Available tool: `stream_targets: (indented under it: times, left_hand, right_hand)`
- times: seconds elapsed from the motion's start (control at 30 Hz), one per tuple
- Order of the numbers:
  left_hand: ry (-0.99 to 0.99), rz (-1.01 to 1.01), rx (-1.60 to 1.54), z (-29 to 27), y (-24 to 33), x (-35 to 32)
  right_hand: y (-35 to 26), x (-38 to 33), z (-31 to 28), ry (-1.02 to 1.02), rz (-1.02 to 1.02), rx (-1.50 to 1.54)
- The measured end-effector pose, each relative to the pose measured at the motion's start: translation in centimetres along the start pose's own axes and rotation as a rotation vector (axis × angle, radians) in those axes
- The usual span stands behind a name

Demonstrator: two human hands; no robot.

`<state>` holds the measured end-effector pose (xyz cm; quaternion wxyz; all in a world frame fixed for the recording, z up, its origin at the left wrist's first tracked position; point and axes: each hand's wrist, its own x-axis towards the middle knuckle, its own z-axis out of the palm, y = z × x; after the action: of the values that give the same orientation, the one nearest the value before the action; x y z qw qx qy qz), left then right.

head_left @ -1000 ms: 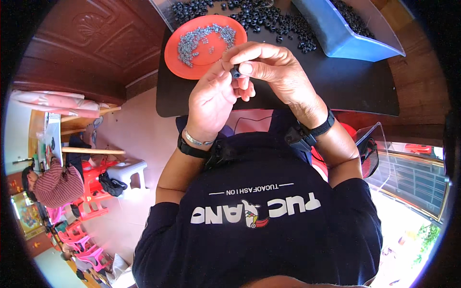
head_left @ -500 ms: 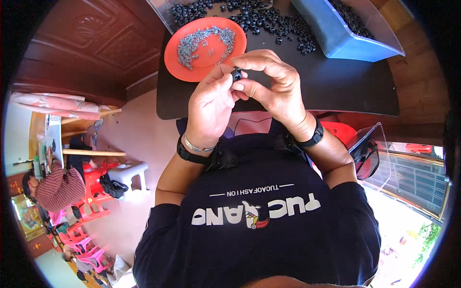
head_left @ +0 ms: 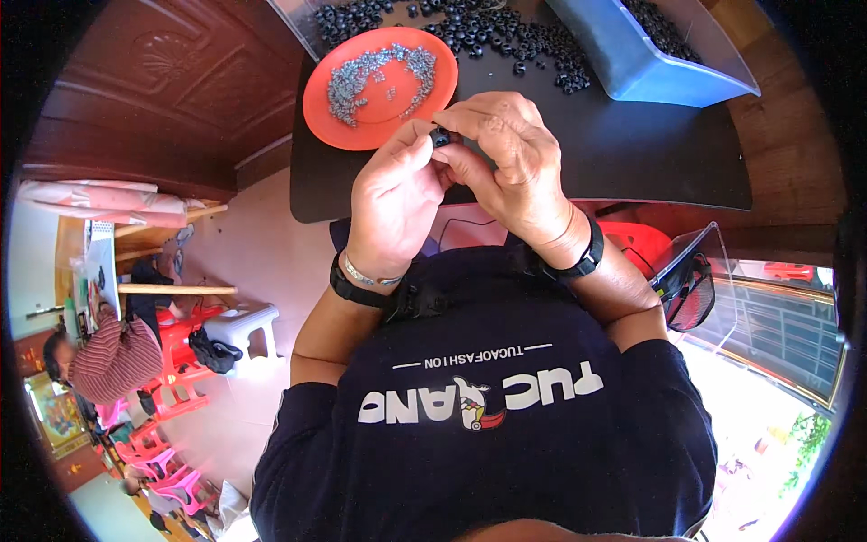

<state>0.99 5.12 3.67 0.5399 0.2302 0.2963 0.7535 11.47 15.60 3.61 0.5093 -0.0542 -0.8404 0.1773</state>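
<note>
Between the fingertips of both hands is a small round black part [head_left: 440,137] with a hole in it. My left hand [head_left: 393,185] pinches it from the left, palm turned up. From the right, my right hand [head_left: 510,163] closes thumb and forefinger on it. Whether a smaller piece sits in those fingers is hidden. Just beyond my left hand lies an orange-red plate [head_left: 384,110], with small silvery metal pieces [head_left: 348,81] scattered over it in a curved band. Behind the plate, many loose black parts [head_left: 470,32] like the held one spread over the dark table [head_left: 632,163].
A blue bin [head_left: 650,81] with black parts inside stands at the back right. A clear container [head_left: 298,27] edges the loose parts at the back left. Red stools [head_left: 172,397], a grey stool [head_left: 239,330] and a person in a striped top [head_left: 113,361] are off to the left.
The black part has turned slightly in my fingers, and my right hand has rolled a little over it. The plate and table appear shifted slightly up and left in view.
</note>
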Motion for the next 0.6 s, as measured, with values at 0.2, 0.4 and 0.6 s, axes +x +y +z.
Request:
stream_targets:
  times: [0.2,0.4,0.6]
  left_hand:
    - [0.022,-0.016,-0.029,-0.1,0.0,0.1]
    - [0.069,-0.054,-0.105,-1.4,-0.6,0.5]
    - [-0.01,-0.031,-0.167,-1.9,-0.4,0.5]
  right_hand:
    - [-0.1,-0.1,0.7,0.028,-0.058,-0.067]
    - [0.8,-0.8,1.4,-0.004,-0.011,0.0]
    - [0.7,-1.6,1.3,-0.131,0.495,0.612]
